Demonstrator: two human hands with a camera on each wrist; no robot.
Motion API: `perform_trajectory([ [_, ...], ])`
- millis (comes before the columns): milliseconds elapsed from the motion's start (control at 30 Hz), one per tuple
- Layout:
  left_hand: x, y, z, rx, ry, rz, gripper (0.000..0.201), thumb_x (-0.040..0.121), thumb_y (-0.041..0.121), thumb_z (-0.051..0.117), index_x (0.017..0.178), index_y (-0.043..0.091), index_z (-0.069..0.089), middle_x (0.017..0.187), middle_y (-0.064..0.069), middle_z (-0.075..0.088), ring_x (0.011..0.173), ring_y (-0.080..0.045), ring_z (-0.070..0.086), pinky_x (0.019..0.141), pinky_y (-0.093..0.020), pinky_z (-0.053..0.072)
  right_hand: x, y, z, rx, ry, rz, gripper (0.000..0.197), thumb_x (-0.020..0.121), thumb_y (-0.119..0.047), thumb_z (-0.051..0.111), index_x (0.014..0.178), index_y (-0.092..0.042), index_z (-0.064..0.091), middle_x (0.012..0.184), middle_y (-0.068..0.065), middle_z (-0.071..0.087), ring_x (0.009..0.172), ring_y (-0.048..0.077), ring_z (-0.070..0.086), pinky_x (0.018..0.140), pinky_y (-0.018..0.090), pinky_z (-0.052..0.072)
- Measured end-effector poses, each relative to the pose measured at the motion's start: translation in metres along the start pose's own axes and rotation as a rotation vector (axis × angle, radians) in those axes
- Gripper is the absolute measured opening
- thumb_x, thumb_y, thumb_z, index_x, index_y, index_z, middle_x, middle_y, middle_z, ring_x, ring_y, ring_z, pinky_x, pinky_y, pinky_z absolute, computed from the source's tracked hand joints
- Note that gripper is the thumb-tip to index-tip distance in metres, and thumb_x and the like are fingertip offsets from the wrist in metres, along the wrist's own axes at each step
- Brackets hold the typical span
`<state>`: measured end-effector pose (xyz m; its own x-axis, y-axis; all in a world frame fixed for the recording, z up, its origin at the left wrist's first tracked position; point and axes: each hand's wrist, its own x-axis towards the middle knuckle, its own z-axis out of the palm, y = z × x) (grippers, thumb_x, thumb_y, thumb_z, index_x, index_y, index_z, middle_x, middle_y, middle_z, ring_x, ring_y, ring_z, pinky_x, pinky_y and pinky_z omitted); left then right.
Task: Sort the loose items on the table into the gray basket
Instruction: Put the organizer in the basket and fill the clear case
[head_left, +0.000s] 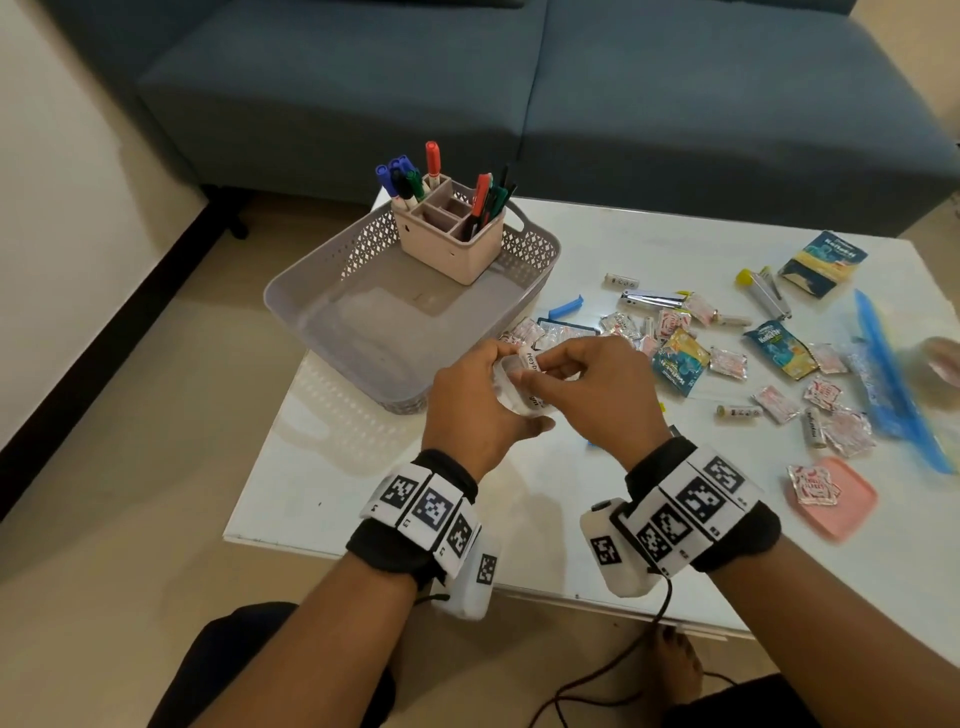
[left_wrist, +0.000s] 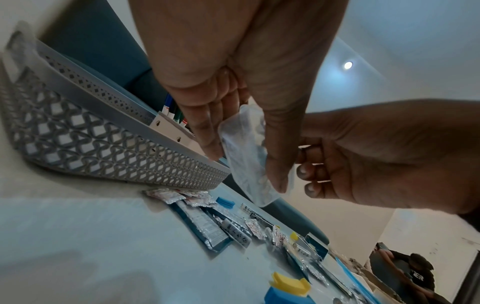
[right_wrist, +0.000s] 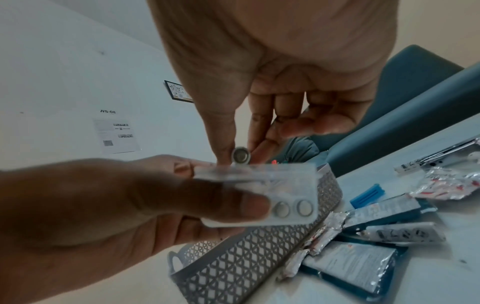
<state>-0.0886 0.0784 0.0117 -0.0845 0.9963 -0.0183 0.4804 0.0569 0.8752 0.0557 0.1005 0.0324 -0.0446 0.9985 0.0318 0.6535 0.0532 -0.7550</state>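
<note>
The gray basket (head_left: 311, 296) stands at the table's left, just beyond my hands. My left hand (head_left: 480, 395) grips a small clear plastic case (head_left: 511, 397), thumb on its front face; in the right wrist view the clear case (right_wrist: 285, 185) shows two round battery ends inside. My right hand (head_left: 566, 371) pinches a white battery (head_left: 530, 360) between thumb and forefinger at the case's top edge. The battery (right_wrist: 241, 158) appears end-on in the right wrist view. In the left wrist view the case (left_wrist: 246, 164) hangs above the table beside the basket's wall (left_wrist: 103, 152).
A pink organizer (head_left: 452, 244) full of markers sits in the basket's far corner. Loose sachets (head_left: 675, 358), batteries (head_left: 737, 411), a blue clip (head_left: 566, 307), a nail clipper (head_left: 652, 299), a blue zip bag (head_left: 893, 384) and a pink lid (head_left: 841, 506) cover the table's right. A blue sofa (head_left: 571, 93) stands behind.
</note>
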Motion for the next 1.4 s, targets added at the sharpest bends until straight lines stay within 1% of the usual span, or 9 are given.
perform_trajectory([
  [100, 0.001, 0.000, 0.002, 0.000, 0.012, 0.004, 0.067, 0.050, 0.025, 0.097, 0.108, 0.023, 0.063, 0.099, 0.009, 0.072, 0.085, -0.008, 0.069, 0.076, -0.023, 0.058, -0.001, 0.001, 0.002, -0.012, 0.008, -0.024, 0.028, 0.079, -0.050, 0.074, 0.089, -0.025, 0.078, 0.076, -0.013, 0.070, 0.071, -0.004, 0.063, 0.061, 0.012, 0.042],
  [267, 0.004, -0.003, -0.005, -0.009, 0.022, 0.022, 0.071, 0.048, 0.026, 0.098, 0.111, 0.020, 0.065, 0.105, 0.008, 0.071, 0.092, -0.007, 0.067, 0.074, -0.012, 0.055, 0.013, 0.014, -0.021, -0.028, 0.131, -0.038, 0.016, 0.085, -0.040, 0.072, 0.087, -0.026, 0.079, 0.071, -0.018, 0.068, 0.062, -0.014, 0.057, 0.058, 0.001, 0.037],
  [500, 0.002, -0.004, -0.011, -0.134, 0.027, 0.045, 0.069, 0.050, 0.017, 0.097, 0.112, 0.018, 0.065, 0.107, 0.005, 0.072, 0.098, -0.005, 0.068, 0.080, -0.019, 0.057, 0.028, 0.027, -0.045, -0.037, 0.239, -0.039, 0.011, 0.087, -0.035, 0.070, 0.085, -0.026, 0.076, 0.072, -0.016, 0.068, 0.071, 0.003, 0.065, 0.062, 0.010, 0.043],
  [633, 0.000, -0.001, -0.008, -0.154, 0.018, 0.052, 0.069, 0.051, 0.015, 0.097, 0.113, 0.017, 0.065, 0.107, 0.005, 0.072, 0.095, -0.005, 0.069, 0.076, -0.017, 0.057, 0.015, 0.003, -0.024, -0.108, 0.074, -0.158, 0.009, 0.084, -0.031, 0.070, 0.085, -0.026, 0.077, 0.076, -0.014, 0.070, 0.067, -0.003, 0.058, 0.065, 0.012, 0.041],
  [733, 0.001, 0.000, -0.005, -0.138, 0.001, 0.057, 0.071, 0.052, 0.019, 0.097, 0.115, 0.018, 0.064, 0.108, 0.006, 0.071, 0.091, -0.004, 0.069, 0.076, -0.017, 0.057, 0.009, 0.000, -0.008, -0.163, -0.097, -0.220, 0.020, 0.084, -0.018, 0.064, 0.094, -0.027, 0.079, 0.079, -0.018, 0.064, 0.069, -0.010, 0.054, 0.064, 0.004, 0.034],
  [933, 0.003, -0.005, -0.013, -0.062, -0.017, 0.052, 0.068, 0.050, 0.015, 0.097, 0.110, 0.017, 0.065, 0.104, 0.007, 0.071, 0.090, 0.000, 0.067, 0.068, -0.005, 0.050, 0.037, 0.036, -0.030, -0.146, 0.178, -0.123, 0.017, 0.083, -0.017, 0.064, 0.090, -0.028, 0.074, 0.081, -0.014, 0.067, 0.067, -0.003, 0.055, 0.072, 0.020, 0.043],
  [1067, 0.002, -0.013, -0.030, -0.055, 0.020, 0.049, 0.065, 0.051, 0.007, 0.096, 0.106, 0.021, 0.064, 0.095, 0.013, 0.069, 0.080, 0.016, 0.062, 0.065, -0.002, 0.046, 0.053, 0.078, -0.030, -0.349, 0.097, -0.008, 0.019, 0.089, -0.013, 0.061, 0.099, -0.022, 0.074, 0.097, -0.005, 0.072, 0.086, 0.013, 0.061, 0.085, 0.031, 0.051],
  [1200, 0.001, -0.019, -0.050, -0.091, 0.078, 0.069, 0.069, 0.053, 0.013, 0.096, 0.114, 0.016, 0.064, 0.103, 0.009, 0.071, 0.090, 0.004, 0.067, 0.075, -0.011, 0.054, 0.060, 0.088, -0.007, -0.442, -0.052, 0.001, 0.022, 0.091, -0.015, 0.062, 0.110, -0.017, 0.073, 0.105, 0.003, 0.072, 0.100, 0.024, 0.063, 0.088, 0.037, 0.052],
  [1400, 0.004, -0.025, -0.075, -0.210, 0.194, 0.064, 0.075, 0.053, 0.022, 0.094, 0.120, 0.016, 0.061, 0.115, 0.003, 0.070, 0.103, -0.009, 0.069, 0.084, -0.033, 0.060, 0.066, 0.080, 0.022, -0.601, -0.191, 0.008, 0.018, 0.088, -0.027, 0.069, 0.103, -0.017, 0.071, 0.101, 0.006, 0.065, 0.093, 0.024, 0.061, 0.077, 0.033, 0.052],
])
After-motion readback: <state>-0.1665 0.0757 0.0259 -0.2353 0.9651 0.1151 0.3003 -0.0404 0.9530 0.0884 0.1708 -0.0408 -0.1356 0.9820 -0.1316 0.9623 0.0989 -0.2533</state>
